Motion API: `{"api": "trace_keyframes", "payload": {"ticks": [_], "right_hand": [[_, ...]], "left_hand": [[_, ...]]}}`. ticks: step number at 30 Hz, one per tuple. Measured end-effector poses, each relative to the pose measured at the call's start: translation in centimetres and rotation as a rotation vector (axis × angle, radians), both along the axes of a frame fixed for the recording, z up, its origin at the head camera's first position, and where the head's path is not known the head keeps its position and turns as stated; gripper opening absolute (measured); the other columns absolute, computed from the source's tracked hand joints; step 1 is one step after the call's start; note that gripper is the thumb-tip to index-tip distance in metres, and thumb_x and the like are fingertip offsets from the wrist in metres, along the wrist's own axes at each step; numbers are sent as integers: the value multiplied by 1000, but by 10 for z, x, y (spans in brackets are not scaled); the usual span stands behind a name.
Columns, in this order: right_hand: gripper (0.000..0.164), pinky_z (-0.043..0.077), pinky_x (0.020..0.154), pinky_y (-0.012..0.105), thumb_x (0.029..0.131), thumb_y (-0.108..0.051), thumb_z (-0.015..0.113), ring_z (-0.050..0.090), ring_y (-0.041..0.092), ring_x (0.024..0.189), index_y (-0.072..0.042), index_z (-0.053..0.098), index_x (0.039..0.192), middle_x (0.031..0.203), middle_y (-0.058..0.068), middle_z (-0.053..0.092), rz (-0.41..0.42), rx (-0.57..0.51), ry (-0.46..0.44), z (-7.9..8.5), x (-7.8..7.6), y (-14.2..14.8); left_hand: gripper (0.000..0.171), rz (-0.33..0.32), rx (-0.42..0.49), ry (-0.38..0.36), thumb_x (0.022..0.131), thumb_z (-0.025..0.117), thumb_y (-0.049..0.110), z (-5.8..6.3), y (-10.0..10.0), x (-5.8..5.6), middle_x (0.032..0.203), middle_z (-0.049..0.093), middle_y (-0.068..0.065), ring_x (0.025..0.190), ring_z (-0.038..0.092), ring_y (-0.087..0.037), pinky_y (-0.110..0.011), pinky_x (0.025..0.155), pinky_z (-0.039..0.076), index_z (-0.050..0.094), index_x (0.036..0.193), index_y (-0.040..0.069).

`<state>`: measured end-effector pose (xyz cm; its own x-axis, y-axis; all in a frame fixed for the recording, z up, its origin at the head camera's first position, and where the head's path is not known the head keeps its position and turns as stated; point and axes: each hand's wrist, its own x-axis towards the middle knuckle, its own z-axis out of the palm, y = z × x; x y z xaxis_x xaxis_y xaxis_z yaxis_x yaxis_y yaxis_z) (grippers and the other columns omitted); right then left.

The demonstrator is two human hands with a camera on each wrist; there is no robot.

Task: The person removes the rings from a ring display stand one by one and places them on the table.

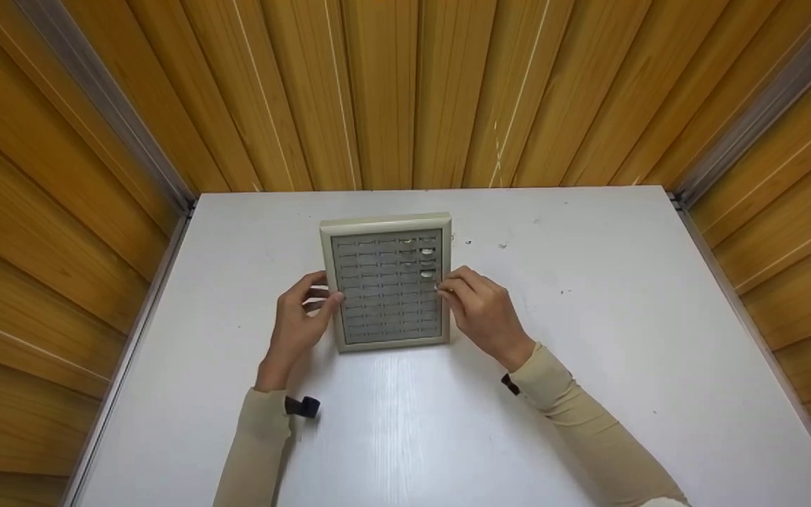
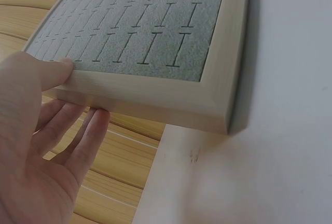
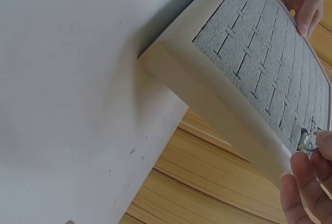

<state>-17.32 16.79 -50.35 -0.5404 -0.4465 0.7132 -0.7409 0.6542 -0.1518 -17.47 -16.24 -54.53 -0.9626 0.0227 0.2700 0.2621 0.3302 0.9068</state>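
A: What holds things here?
B: The ring tray (image 1: 386, 224), a pale frame round a grey foam insert (image 1: 377, 310) cut with rows of short slits. Silvery rings (image 1: 427, 274) sit in its upper right part: bright glints in the right-hand column, fainter ones in the column beside it. I cannot tell their exact number.

A: And the hands?
B: The left hand (image 1: 300, 320) grips the tray's left side, thumb on the front of the frame, fingers spread behind it. The right hand (image 1: 484, 310) is nearly closed, thumb and fingertips pinching a small ring (image 3: 311, 142) at the right-hand column, just below the seated ones. Whether that ring touches the foam, I cannot tell.

A: Where does the tray stand?
B: On the white table (image 1: 610, 338), tilted back on its lower edge, about midway between the left and right edges and nearer the far edge. White tabletop stretches from its sides towards both side edges, and in front of it between the forearms.

A: What else is around?
B: Wood-look panels (image 1: 381, 91) rise along the far, left and right edges, with a metal post (image 1: 105, 91) at the far left corner and another at the far right. Small dark marks (image 1: 503, 246) dot the tabletop right of the tray. Beige sleeves (image 1: 588, 422) reach in from the near side, a black wrist device (image 1: 303, 407) at the left cuff.
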Motion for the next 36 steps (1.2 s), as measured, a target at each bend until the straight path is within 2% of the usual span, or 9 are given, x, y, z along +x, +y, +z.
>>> {"api": "trace_keyframes", "payload": {"ticks": [15, 23, 30, 36], "right_hand": [[9, 63, 66, 34, 103, -11, 73, 72, 20, 82, -4, 79, 100, 97, 6, 70, -49, -14, -90, -3, -2, 40], [12, 62, 62, 36, 103, -13, 73, 73, 22, 79, -4, 80, 98, 96, 7, 70, -95, -53, -121, -13, -11, 65], [3, 63, 64, 38, 97, -7, 79, 75, 22, 80, -5, 81, 98, 95, 6, 71, -148, -90, -199, -21, -17, 84], [5, 62, 65, 39, 93, -3, 81, 75, 23, 80, -4, 81, 98, 94, 6, 71, -215, -106, -272, -29, -21, 98]], "left_hand": [[40, 4, 6, -1, 100, 78, 22, 0, 0, 3, 125, 72, -7, 108, 73, -24, -39, 95, 65, 68, 138, 13], [41, -1, -25, 13, 102, 77, 25, -1, -2, 2, 127, 72, -5, 110, 73, -22, -31, 96, 64, 67, 140, 13], [42, -8, -22, 12, 101, 77, 27, -1, -2, 2, 127, 72, -5, 109, 74, -21, -30, 94, 64, 67, 140, 14], [41, -7, -11, 15, 101, 78, 25, 0, -1, 1, 126, 72, -6, 109, 74, -22, -34, 94, 65, 68, 139, 13]]}}
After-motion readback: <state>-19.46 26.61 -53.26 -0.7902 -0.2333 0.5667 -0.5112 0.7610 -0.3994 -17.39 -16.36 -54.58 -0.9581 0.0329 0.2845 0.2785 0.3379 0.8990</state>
